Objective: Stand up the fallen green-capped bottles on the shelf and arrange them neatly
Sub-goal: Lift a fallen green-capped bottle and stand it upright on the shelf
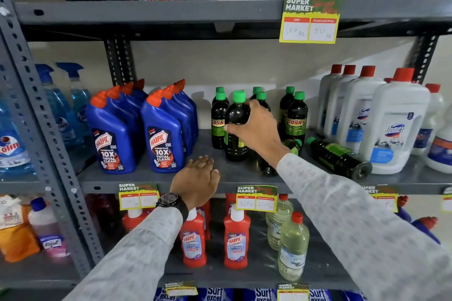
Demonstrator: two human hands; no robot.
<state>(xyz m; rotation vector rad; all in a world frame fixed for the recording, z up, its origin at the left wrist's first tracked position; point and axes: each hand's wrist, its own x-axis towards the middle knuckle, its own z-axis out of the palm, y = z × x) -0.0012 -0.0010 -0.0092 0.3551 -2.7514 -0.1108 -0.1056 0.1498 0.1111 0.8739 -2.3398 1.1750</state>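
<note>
Several dark green-capped bottles stand on the grey middle shelf [151, 178]. My right hand [256, 129] grips one upright bottle [236, 115] around its body near the shelf's front. Another stands just left of it [218, 120], two more behind, and a pair [296, 117] stands to the right. One bottle [337, 157] lies on its side at the right, cap pointing left. A second fallen bottle [294, 146] lies partly hidden behind my right wrist. My left hand [198, 181] rests flat on the shelf's front edge, holding nothing.
Blue Harpic bottles [161, 134] stand in two rows left of the green-capped group. White red-capped Domex jugs [396, 124] crowd the right side. Price tags [256, 199] hang on the shelf lip. Red Harpic bottles and clear bottles fill the lower shelf.
</note>
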